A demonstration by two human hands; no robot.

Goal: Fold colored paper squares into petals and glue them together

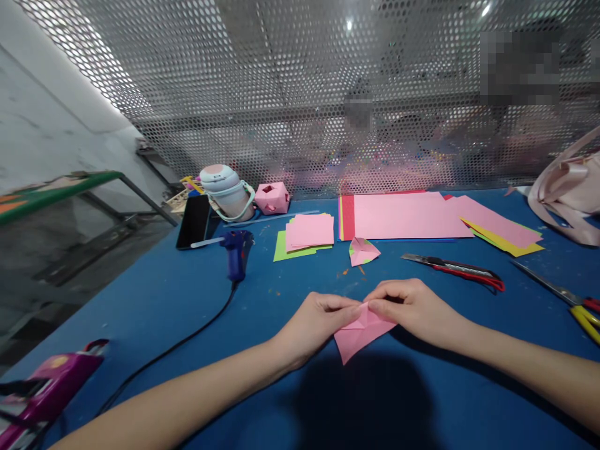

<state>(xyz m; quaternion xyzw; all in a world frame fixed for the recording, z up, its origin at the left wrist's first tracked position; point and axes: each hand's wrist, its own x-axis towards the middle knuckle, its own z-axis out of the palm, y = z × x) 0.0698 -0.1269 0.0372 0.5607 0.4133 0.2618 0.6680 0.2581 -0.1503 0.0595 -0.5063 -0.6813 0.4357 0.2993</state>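
A partly folded pink sheet of paper (359, 337) is held between both hands over the blue table, one corner pointing toward me. My left hand (323, 319) pinches its upper left edge between thumb and fingers. On the other side, my right hand (410, 306) pinches the upper right edge, its thumb close to the left thumb. Creases show in the paper between the thumbs. Just beyond the hands lies a small folded pink and green paper piece (363, 252). A stack of square pink sheets (310, 231), with green ones beneath, is behind it to the left.
A box cutter (452, 269) and scissors (562, 292) lie to the right. At left are a blue glue gun (237, 253) with a cord, a phone (194, 222), a cup (227, 194) and a pink paper ball (272, 198). Large coloured sheets (407, 215) lie by the mesh (281, 112).
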